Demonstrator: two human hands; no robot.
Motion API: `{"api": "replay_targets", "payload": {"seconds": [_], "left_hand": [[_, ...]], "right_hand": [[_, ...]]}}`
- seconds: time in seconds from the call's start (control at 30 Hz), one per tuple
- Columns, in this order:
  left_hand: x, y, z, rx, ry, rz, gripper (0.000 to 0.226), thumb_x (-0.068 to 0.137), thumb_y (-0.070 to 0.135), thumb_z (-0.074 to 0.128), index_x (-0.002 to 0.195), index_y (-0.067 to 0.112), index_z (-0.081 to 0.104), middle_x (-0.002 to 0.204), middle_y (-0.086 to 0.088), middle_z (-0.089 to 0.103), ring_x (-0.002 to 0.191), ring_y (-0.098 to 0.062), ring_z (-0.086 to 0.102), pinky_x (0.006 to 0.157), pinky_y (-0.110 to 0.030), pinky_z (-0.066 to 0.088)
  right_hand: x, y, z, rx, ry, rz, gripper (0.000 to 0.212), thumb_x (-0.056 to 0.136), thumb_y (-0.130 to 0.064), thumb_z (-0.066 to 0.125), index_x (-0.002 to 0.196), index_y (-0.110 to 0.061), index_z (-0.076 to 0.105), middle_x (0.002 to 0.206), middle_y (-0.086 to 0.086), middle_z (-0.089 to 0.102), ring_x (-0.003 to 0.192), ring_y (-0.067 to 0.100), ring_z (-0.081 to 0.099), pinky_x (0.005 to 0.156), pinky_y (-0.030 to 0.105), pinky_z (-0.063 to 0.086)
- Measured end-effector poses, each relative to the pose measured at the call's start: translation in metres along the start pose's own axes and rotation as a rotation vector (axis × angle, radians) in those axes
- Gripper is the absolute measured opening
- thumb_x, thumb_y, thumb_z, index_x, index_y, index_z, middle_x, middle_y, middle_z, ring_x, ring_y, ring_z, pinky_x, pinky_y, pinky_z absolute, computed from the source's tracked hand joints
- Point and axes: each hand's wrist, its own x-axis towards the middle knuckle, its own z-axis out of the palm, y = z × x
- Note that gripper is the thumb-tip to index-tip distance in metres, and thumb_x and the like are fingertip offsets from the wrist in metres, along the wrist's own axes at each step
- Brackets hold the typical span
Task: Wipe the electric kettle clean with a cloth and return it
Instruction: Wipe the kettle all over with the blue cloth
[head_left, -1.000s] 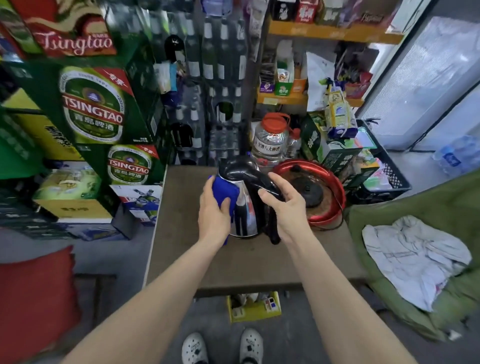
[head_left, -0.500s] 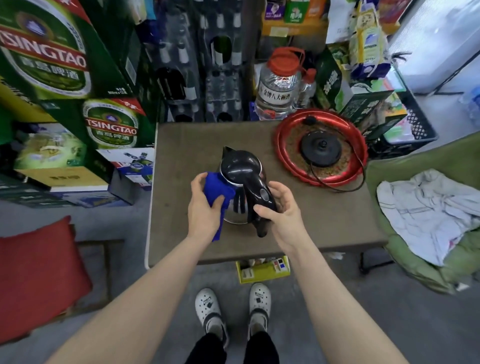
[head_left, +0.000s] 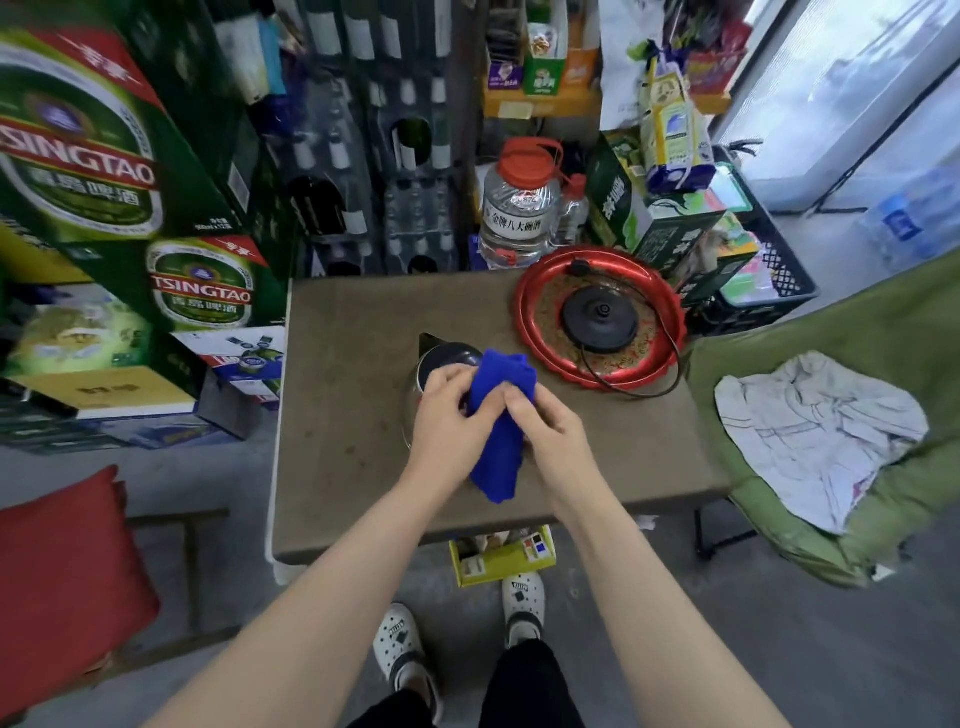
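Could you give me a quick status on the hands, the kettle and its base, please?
Left hand and right hand both gripping the blue cloth. Kettle on the table, off its base in the red tray. Base clear.

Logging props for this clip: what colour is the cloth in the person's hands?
Solid bright blue cloth, clearest in the head view, gripped by both hands above the kettle.

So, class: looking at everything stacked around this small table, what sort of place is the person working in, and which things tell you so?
Most likely a small shop or its stockroom. Stacked Tsingtao beer cartons stand to the left, shrink-wrapped packs of bottles fill the back, and a shelf of boxed snacks sits above a large clear jug behind the table.
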Motion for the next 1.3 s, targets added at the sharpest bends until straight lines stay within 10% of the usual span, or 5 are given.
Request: {"api": "replay_targets", "payload": {"seconds": [0.3,0.67,0.87,1.07,1.3], "left_hand": [[0.039,-0.015,0.043,0.482,0.250,-0.398,0.118,0.078,0.056,0.072,0.156,0.018,-0.008,0.164,-0.018,-0.006,0.151,-0.039,-0.004,0.117,-0.059,0.020],[0.020,-0.048,-0.008,0.330,0.327,-0.428,0.107,0.063,0.038,0.083,0.150,0.029,0.022,0.150,-0.008,0.038,0.131,-0.029,0.049,0.108,-0.042,0.040],[-0.015,-0.078,-0.061,0.107,0.262,-0.402,0.108,0.055,0.031,0.092,0.143,0.029,0.029,0.129,0.008,0.053,0.121,-0.013,0.055,0.109,-0.034,0.043],[-0.022,-0.090,-0.073,0.030,0.270,-0.341,0.101,0.053,0.026,0.087,0.137,0.024,0.032,0.119,0.018,0.051,0.110,0.001,0.056,0.100,-0.019,0.042],[-0.026,-0.090,-0.070,0.043,0.239,-0.306,0.106,0.053,0.034,0.088,0.141,0.026,0.029,0.133,0.004,0.051,0.120,-0.011,0.053,0.105,-0.023,0.041]], "right_hand": [[0.066,-0.004,-0.085,0.160,0.248,0.152,0.018,0.102,-0.031,0.056,0.116,-0.029,0.067,0.101,0.002,0.075,0.085,0.019,0.070,0.073,0.034,0.056],[0.087,0.060,0.017,-0.709,-0.111,-0.388,0.039,0.104,-0.036,0.040,0.143,-0.035,0.048,0.141,-0.001,0.044,0.118,0.010,0.039,0.103,0.023,0.029],[0.128,0.097,0.012,-0.636,0.074,-0.041,0.037,0.104,-0.021,0.046,0.136,-0.009,0.057,0.143,0.013,0.051,0.135,0.032,0.045,0.114,0.035,0.031],[0.073,0.070,0.069,-0.872,-0.246,-0.629,0.040,0.103,-0.030,0.041,0.135,-0.019,0.062,0.146,0.002,0.055,0.137,0.018,0.047,0.113,0.031,0.032],[0.102,0.067,0.055,-0.744,0.053,-0.218,0.034,0.103,-0.028,0.047,0.122,-0.013,0.070,0.132,0.006,0.065,0.130,0.024,0.054,0.101,0.016,0.030]]}}
